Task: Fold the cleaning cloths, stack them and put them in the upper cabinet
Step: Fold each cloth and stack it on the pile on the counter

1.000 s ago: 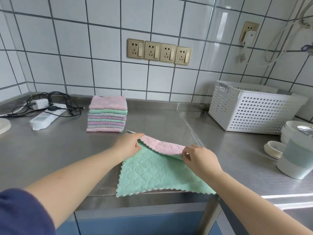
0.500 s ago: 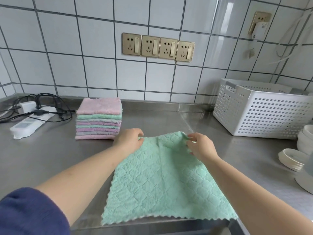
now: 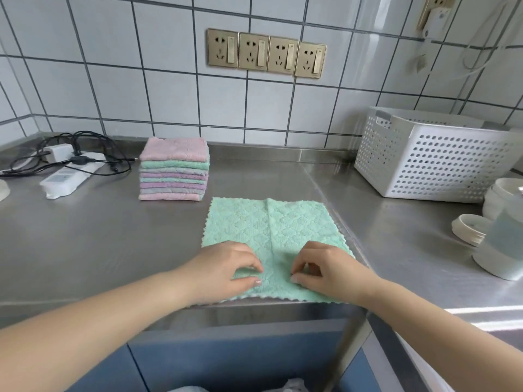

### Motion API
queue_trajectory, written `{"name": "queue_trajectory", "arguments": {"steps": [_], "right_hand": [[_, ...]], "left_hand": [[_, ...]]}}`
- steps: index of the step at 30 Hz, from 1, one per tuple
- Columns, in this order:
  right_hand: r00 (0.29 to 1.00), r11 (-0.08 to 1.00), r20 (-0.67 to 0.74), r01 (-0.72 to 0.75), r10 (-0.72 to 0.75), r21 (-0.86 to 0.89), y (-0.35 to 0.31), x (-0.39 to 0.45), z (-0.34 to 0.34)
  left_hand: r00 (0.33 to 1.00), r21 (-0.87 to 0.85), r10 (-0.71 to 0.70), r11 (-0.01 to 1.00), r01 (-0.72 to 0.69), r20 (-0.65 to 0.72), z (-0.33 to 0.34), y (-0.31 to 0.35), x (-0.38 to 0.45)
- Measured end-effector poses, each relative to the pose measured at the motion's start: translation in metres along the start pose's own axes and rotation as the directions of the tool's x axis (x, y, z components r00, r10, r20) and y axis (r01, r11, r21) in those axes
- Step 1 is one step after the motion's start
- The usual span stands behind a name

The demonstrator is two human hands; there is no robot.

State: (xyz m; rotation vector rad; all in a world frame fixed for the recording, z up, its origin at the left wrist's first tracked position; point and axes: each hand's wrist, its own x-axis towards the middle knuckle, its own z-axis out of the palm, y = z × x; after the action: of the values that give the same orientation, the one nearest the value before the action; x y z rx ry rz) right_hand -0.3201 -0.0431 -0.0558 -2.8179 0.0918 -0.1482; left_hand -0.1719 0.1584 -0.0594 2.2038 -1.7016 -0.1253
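Green cloth (image 3: 271, 230), right of the folded stack (image 3: 174, 172): left hand (image 3: 223, 268) and right hand (image 3: 325, 267) pinch its near edge, likely ready to fold.

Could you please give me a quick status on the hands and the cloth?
Left hand and right hand both pinching green cloth near its front edge. Cloth spread flat on counter. Folded stack behind. Nothing in the way.
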Motion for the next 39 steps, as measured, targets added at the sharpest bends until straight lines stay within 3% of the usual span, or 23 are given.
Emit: {"name": "queue_trajectory", "arguments": {"steps": [5, 11, 18, 20, 24, 26, 32, 39], "right_hand": [[0.994, 0.992, 0.059, 0.100, -0.096, -0.078, -0.003, -0.032, 0.005], [0.992, 0.976, -0.040, 0.111, -0.121, -0.185, -0.006, -0.046, 0.007], [0.991, 0.988, -0.117, 0.043, -0.061, -0.148, -0.018, -0.045, -0.012], [0.999, 0.993, -0.049, 0.014, -0.020, -0.116, -0.022, -0.046, -0.018], [0.966, 0.990, 0.231, -0.097, 0.119, -0.104, -0.020, -0.050, -0.030], [0.947, 0.982, 0.265, -0.157, 0.179, -0.103, -0.017, -0.049, -0.036], [0.954, 0.953, 0.053, -0.297, 0.294, 0.063, 0.007, -0.021, -0.047], [0.889, 0.899, -0.200, -0.362, 0.413, 0.246, 0.029, 0.030, -0.043]], "left_hand": [[0.988, 0.150, 0.039, 0.987, -0.062, 0.149, 0.007, 0.010, -0.024], [0.986, 0.138, 0.053, 0.988, -0.076, 0.160, 0.003, 0.011, -0.031], [0.996, -0.020, -0.072, 0.997, 0.073, 0.043, -0.023, 0.016, -0.028], [0.994, -0.120, -0.090, 0.988, 0.096, 0.054, -0.029, 0.010, -0.029], [0.981, -0.174, -0.135, 0.972, 0.158, 0.140, -0.038, -0.006, -0.040], [0.976, -0.222, -0.157, 0.957, 0.188, 0.147, -0.041, -0.017, -0.048], [0.936, -0.615, -0.352, 0.738, 0.278, 0.000, -0.039, -0.048, -0.051], [0.818, -0.681, -0.547, 0.669, 0.297, -0.180, -0.038, -0.068, -0.016]]}}
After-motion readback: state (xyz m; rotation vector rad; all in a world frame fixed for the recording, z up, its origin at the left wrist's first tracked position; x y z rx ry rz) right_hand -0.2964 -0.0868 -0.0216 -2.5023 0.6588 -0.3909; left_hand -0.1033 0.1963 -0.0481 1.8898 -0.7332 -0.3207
